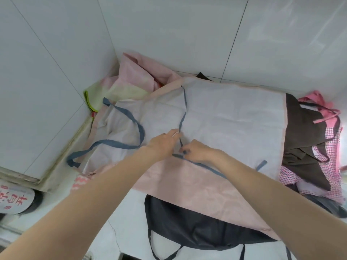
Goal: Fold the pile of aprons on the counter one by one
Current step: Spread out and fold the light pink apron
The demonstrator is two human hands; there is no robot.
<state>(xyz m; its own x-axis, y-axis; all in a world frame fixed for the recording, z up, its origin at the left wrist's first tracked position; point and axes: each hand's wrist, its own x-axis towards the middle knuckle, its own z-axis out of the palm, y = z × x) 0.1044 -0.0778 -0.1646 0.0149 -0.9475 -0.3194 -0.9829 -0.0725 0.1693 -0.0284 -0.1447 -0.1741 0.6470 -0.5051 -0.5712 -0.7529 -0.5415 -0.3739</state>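
Apron (pixel 225 113): pale, spread flat on bench (pixel 129 209), atop dark apron (pixel 187 226).
L hand (pixel 163 145): grip relaxed, fingers on blue strap (pixel 183 117).
R hand (pixel 195 150): grip pinching the strap mid-apron.

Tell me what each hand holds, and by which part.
The right hand pinches the blue strap of the pale apron near its lower stretch; the left hand rests flat, holding nothing.

Left grip (pixel 165 142) flat, right grip (pixel 195 150) pinched
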